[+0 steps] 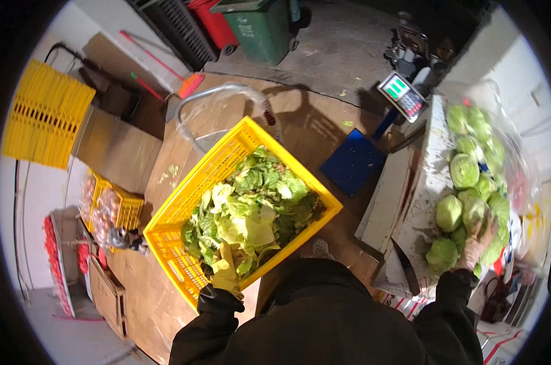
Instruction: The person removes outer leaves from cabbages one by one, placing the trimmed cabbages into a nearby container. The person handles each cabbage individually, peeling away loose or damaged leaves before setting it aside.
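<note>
At the near edge of a yellow plastic crate (pixel 160 226) is my left hand (pixel 226 272), in a yellow glove. Its fingers stretch out over the loose green leaves (pixel 246 213) that fill the crate, and I see nothing held in them. On the right, my right hand (pixel 481 240) lies with spread fingers on a pile of round green lettuce or cabbage heads (pixel 464 170). Those heads rest on a worn white worktop (pixel 414 222). A knife (pixel 405 266) with a dark blade lies by the worktop's near-left edge, left of my right hand.
A blue platform scale (pixel 354 160) with a lit display (pixel 403 96) stands beyond the worktop. Green (pixel 260 33) and red (pixel 207 21) wheeled bins are at the back. Stacked yellow crates (pixel 47 115) and a smaller yellow crate (pixel 126 210) stand left. Clear plastic (pixel 512 134) covers some heads.
</note>
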